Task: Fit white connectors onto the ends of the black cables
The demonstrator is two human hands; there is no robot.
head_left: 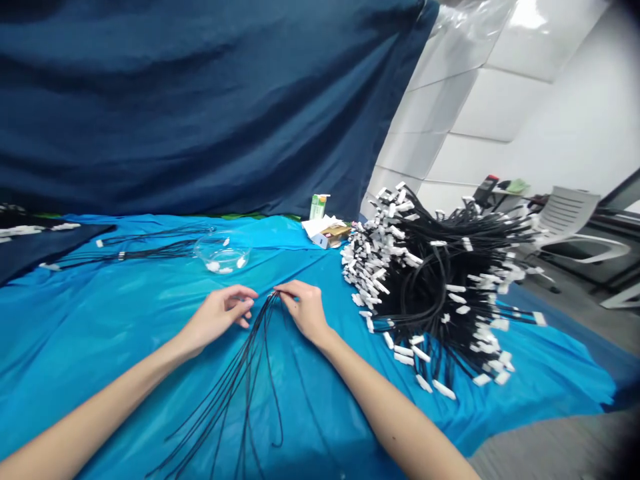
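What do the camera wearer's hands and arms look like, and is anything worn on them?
The left hand and right hand are ungloved, with no rings visible. The left forearm and right forearm show no sleeve, watch or bracelet.

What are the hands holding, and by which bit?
The right hand pinches a bundle of thin black wires by its gathered far end; the left hand seems empty.

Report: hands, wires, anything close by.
Right hand pinching black wires at their gathered end. Left hand open beside them. Wires fanned toward wearer. Transparent bowl beyond, apart from both hands.
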